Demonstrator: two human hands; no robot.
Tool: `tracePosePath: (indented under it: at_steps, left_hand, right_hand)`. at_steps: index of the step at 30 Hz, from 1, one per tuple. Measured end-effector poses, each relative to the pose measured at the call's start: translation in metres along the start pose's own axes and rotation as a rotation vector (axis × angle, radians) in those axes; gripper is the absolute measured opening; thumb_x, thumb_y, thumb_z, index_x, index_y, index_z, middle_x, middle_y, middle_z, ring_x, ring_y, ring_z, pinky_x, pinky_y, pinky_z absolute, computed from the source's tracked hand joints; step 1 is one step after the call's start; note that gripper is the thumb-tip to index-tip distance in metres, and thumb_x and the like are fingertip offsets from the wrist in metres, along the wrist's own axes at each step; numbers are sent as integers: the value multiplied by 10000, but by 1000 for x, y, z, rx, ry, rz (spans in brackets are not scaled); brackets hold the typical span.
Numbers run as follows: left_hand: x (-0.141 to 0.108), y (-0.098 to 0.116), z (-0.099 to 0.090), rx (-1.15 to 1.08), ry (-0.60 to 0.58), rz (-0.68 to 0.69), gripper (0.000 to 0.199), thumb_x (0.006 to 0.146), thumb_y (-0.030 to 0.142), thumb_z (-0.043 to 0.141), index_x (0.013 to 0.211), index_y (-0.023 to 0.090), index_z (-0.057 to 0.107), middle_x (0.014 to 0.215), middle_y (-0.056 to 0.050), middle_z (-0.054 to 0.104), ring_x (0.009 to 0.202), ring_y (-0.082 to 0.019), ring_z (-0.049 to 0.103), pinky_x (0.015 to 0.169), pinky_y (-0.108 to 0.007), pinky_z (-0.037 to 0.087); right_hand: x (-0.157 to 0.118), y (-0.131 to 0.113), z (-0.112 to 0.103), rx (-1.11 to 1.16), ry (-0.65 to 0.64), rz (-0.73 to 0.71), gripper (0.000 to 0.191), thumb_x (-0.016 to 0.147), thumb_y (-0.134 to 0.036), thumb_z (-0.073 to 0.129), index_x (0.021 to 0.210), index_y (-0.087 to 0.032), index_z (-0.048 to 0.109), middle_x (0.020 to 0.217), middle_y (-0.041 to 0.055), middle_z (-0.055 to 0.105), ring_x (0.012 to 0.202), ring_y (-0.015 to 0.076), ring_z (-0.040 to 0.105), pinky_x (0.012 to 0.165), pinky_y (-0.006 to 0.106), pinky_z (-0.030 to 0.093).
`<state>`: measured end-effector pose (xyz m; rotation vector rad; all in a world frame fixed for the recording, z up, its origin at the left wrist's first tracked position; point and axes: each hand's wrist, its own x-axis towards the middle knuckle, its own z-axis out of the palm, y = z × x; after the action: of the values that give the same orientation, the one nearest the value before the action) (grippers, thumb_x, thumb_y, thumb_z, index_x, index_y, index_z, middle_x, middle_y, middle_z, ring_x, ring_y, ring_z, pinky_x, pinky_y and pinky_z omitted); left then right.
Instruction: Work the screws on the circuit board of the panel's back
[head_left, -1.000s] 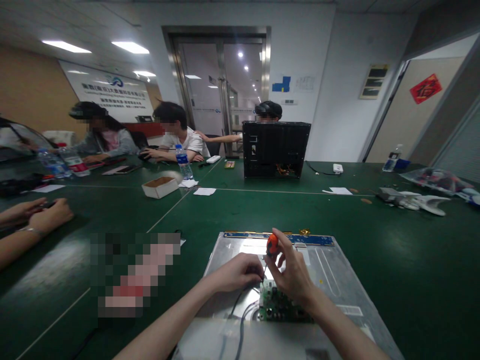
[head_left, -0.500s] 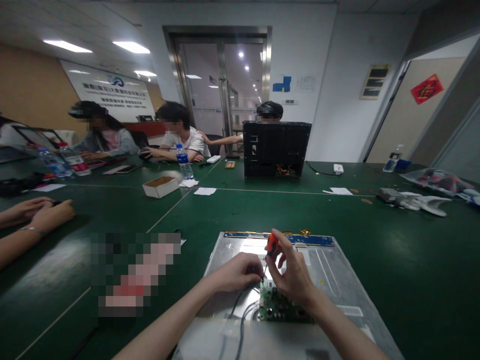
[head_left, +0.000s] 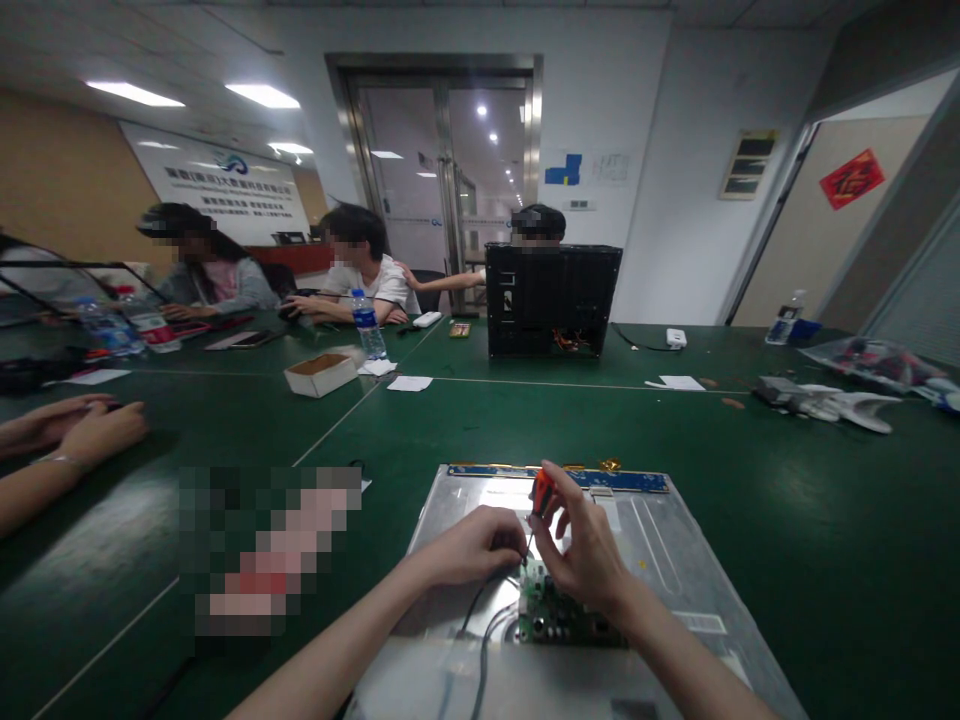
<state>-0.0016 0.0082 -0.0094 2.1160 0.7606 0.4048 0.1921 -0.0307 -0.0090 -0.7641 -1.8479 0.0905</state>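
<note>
A silvery metal panel point(head_left: 660, 560) lies flat on the green table, with a blue strip board point(head_left: 630, 482) along its far edge. On it sits a green circuit board point(head_left: 555, 618), partly hidden by my right hand point(head_left: 585, 550). That hand pinches a red-and-black screwdriver point(head_left: 541, 492), upright, its thin shaft pointing down at the board's upper left corner. My left hand point(head_left: 480, 545) is closed beside the tip, fingers pressed together; what it holds is too small to make out. Dark cables point(head_left: 484, 650) run from near the board toward me.
A black computer case point(head_left: 553, 300) stands at the far side. A white open box point(head_left: 322, 375) and a water bottle point(head_left: 369, 325) are to the left. Another person's hands point(head_left: 105, 430) are at far left. A plastic bag point(head_left: 877, 362) lies at right.
The screwdriver's handle has turned slightly in my right hand's fingers. Both my hands stay in nearly the same place. At far left, a dark frame near a person has shifted.
</note>
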Motion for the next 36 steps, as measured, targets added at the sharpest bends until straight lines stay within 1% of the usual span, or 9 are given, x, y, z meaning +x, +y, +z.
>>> tracePosePath:
  at_steps: [2, 6, 12, 17, 21, 24, 28, 31, 36]
  left_hand:
    - [0, 1, 0, -3, -7, 0, 130, 786, 65, 599, 851, 156, 666, 843, -21, 671, 800, -191, 600, 722, -267, 474]
    - [0, 2, 0, 6, -4, -25, 132, 779, 58, 602, 844, 156, 661, 825, -13, 662, 776, -183, 593, 709, -262, 470]
    - [0, 4, 0, -34, 9, -39, 134, 771, 35, 602, 820, 155, 634, 793, -6, 641, 742, -170, 591, 685, -253, 467]
    - [0, 3, 1, -29, 5, -40, 155, 774, 16, 594, 830, 155, 632, 810, -3, 642, 760, -172, 594, 705, -256, 469]
    - [0, 2, 2, -36, 9, -31, 152, 777, 19, 591, 840, 152, 632, 787, 3, 637, 737, -169, 589, 692, -254, 461]
    - [0, 2, 2, -33, 2, -33, 175, 780, 15, 578, 868, 150, 646, 801, 2, 648, 738, -166, 592, 699, -251, 468]
    - [0, 1, 1, 2, -2, -15, 175, 793, 29, 581, 883, 151, 668, 861, -18, 674, 794, -182, 607, 734, -264, 474]
    - [0, -2, 2, -4, 7, -17, 151, 791, 43, 594, 874, 149, 661, 827, -13, 661, 763, -178, 596, 704, -260, 463]
    - [0, -5, 3, -30, 12, -24, 154, 792, 41, 594, 879, 154, 652, 809, 1, 643, 739, -167, 581, 683, -254, 458]
  right_hand:
    - [0, -1, 0, 2, -2, 8, 712, 901, -118, 523, 1547, -227, 244, 821, 31, 670, 557, 154, 615, 443, 238, 500]
    - [-2, 1, 2, -4, 12, 12, 691, 908, -130, 534, 1534, -228, 259, 765, 5, 640, 548, 157, 613, 446, 242, 497]
    - [-2, 3, 4, -29, 33, 7, 683, 921, -163, 539, 1532, -259, 248, 764, -16, 620, 512, 140, 582, 427, 231, 473]
    - [-1, 1, 3, -9, 8, 10, 694, 921, -162, 529, 1547, -246, 239, 803, 10, 645, 535, 148, 593, 432, 240, 479]
    - [-3, 1, 2, 17, -10, 29, 713, 914, -135, 518, 1558, -237, 230, 843, 36, 664, 579, 155, 621, 451, 243, 494]
    - [-4, 2, 3, 26, -22, 52, 711, 920, -132, 513, 1561, -241, 224, 820, 26, 654, 556, 146, 610, 446, 237, 491]
    - [-4, 4, 5, 26, -20, 51, 713, 933, -146, 519, 1565, -257, 207, 798, 14, 637, 548, 145, 603, 441, 236, 486]
    - [-4, 4, 5, 14, -2, 41, 720, 936, -153, 518, 1567, -271, 193, 758, -4, 616, 535, 151, 598, 434, 239, 480]
    - [-5, 5, 6, -17, 11, 36, 695, 929, -160, 523, 1547, -278, 227, 725, -18, 604, 513, 155, 591, 431, 243, 472]
